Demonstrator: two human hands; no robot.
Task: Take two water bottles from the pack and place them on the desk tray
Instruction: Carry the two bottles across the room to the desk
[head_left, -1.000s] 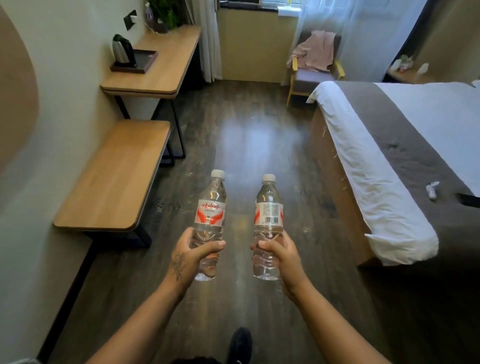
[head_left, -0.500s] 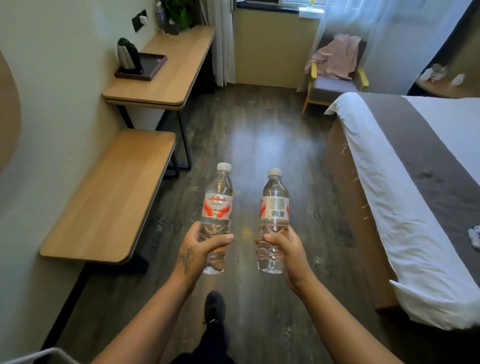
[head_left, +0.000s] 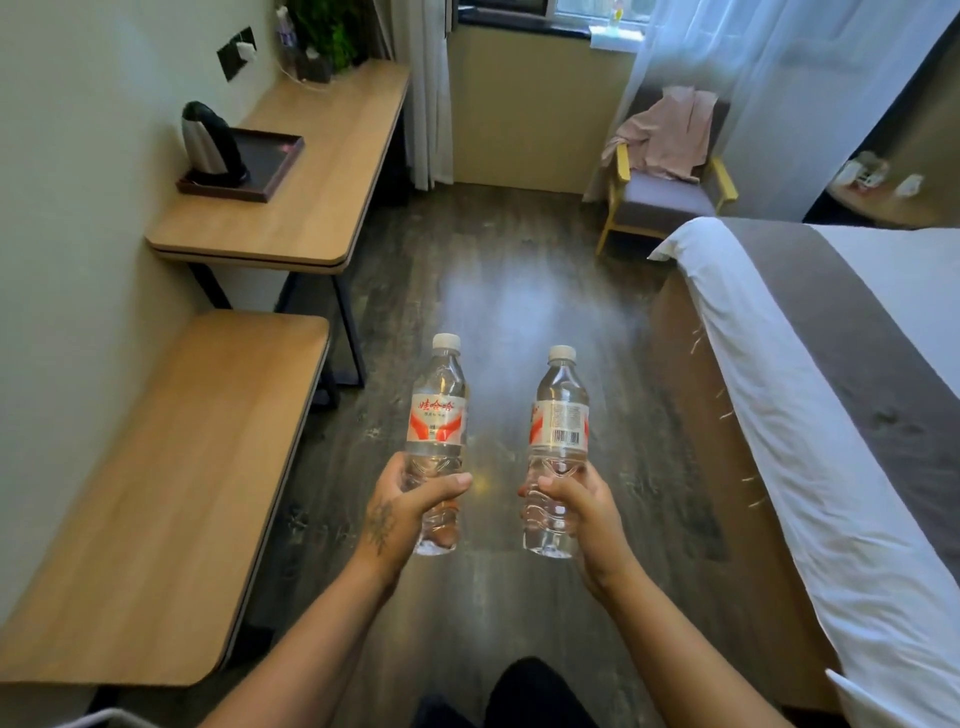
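- Left hand (head_left: 400, 512) is clasping a full left bottle (head_left: 438, 441) upright.
- Right hand (head_left: 582, 512) is clasping a full right bottle (head_left: 558, 447) upright.
- Kettle (head_left: 210, 140) is sitting in the tray (head_left: 270, 171) on the desk (head_left: 311, 208).

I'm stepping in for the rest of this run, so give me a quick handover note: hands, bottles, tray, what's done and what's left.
Left hand: closed around the lower half of the left bottle, upright, cap on.
Right hand: closed around the right bottle, upright, cap on.
Tray: dark, on the desk ahead on the left; a kettle stands at its left end, the rest is bare.
Done: both bottles are in hand.
Left: walk to the desk and set both on the tray beside the kettle.
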